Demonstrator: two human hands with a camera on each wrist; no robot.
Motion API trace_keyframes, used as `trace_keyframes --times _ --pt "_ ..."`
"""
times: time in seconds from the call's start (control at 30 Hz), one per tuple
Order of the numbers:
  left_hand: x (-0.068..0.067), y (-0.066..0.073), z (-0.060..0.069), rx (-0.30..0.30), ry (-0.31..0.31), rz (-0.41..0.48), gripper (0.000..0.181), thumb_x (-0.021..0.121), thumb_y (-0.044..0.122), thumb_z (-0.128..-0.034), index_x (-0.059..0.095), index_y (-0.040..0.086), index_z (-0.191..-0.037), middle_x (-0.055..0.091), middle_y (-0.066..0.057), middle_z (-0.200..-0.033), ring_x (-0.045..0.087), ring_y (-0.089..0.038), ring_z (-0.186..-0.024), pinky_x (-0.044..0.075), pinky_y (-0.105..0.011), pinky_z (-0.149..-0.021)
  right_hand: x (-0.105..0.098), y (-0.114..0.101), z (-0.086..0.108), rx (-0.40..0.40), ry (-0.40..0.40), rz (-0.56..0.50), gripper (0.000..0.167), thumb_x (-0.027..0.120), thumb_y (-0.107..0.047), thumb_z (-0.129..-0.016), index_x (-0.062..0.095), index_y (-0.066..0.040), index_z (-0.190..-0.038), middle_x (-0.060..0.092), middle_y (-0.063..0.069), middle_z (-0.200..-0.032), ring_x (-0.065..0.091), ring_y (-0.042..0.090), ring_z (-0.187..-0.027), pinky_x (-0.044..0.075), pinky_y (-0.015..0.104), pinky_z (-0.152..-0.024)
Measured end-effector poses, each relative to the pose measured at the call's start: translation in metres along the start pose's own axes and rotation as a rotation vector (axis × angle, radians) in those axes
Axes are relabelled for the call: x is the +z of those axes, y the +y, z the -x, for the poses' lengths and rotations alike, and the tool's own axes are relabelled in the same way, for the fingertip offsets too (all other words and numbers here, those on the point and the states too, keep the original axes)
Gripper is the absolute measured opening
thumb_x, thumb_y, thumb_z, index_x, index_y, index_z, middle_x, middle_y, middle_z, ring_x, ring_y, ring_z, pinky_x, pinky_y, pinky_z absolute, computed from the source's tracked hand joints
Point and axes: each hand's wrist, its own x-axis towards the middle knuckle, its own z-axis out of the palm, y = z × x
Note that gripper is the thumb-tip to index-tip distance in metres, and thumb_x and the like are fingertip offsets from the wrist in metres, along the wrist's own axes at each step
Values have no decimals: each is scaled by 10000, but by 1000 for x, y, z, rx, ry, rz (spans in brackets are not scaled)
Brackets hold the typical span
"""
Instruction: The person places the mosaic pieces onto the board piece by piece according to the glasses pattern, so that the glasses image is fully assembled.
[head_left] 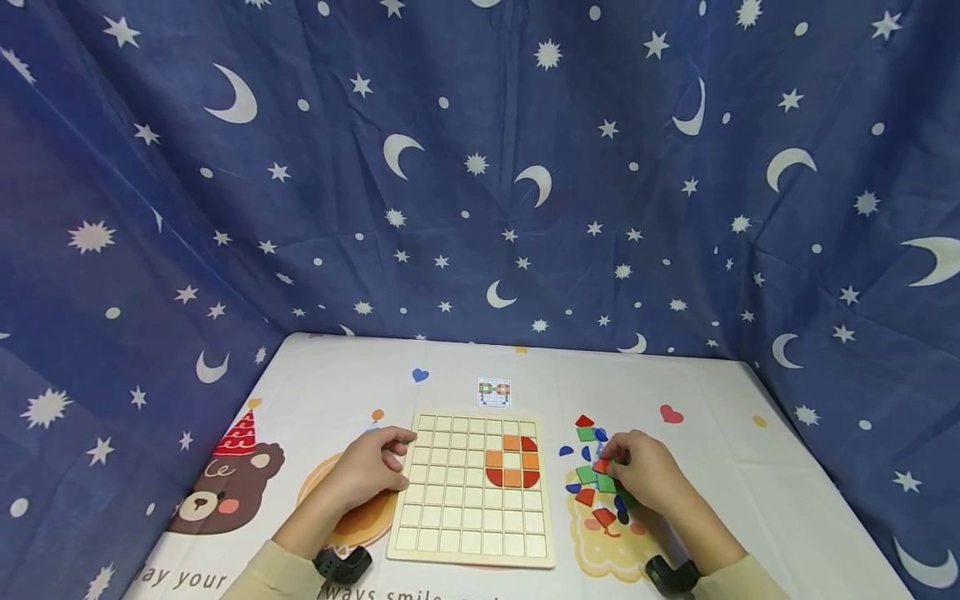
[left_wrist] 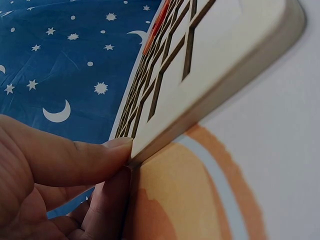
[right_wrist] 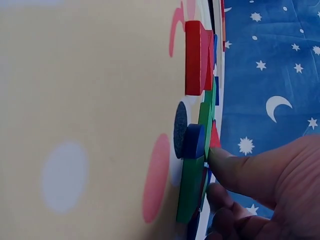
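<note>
Cream-coloured and ruled into squares, the board [head_left: 465, 558] lay on the white table [head_left: 712, 450], about midway between its left and right edges. Over on the left, the left hand [head_left: 363, 471] was at work: thumb and forefinger parted, both tips touching the board's left edge, the other fingers bent in behind. And up towards the board's far right corner, colour! Four orange squares [head_left: 512, 478] and three red round-cornered pieces [head_left: 531, 479] sat in its cells.

Across to the right, between the board and the table's right edge, loose pieces [head_left: 585, 473] in red, green and blue lay scattered, some over a printed yellow face [head_left: 615, 560]. Right in among them was the right hand [head_left: 645, 471], fingers bent, a red piece [head_left: 602, 467] just at the fingertips; whether it was pinched, you could not tell. From the right wrist, the thumb tip showed right by a green block [right_wrist: 205, 117].

Towards the table's far edge, just beyond the board, lay a small white card [head_left: 494, 392] with a coloured pattern. Behind it all hung a blue curtain [head_left: 480, 83], moons and stars everywhere.
</note>
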Motion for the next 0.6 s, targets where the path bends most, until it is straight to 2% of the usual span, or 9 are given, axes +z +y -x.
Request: trace_keyframes --times 0.13,0.3,0.6 --pt "0 0 0 -3 2 -1 660 876 -122 -721 718 58 -1336 630 -63 -1051 591 -176 -833 526 -305 -712 0 -1 1 -24 4 -17 197 838 -4 -882 749 -168 -943 653 24 -909 584 208 -885 639 444 -899" --pt "0 0 0 -6 2 -3 663 877 -120 -720 719 65 -1337 629 -63 -1052 588 -177 -832 523 -306 -716 -2 -4 3 -40 6 -68 201 811 26 -898 731 -158 -911 648 15 -844 583 201 -852 629 356 -816" --pt "1 -1 0 -2 2 -1 661 878 -119 -719 717 60 -1334 630 -62 -1051 589 -175 -831 526 -301 -712 -2 -23 -1 -49 20 -172 166 797 13 -923 769 -150 -940 714 16 -897 604 201 -841 636 320 -794"
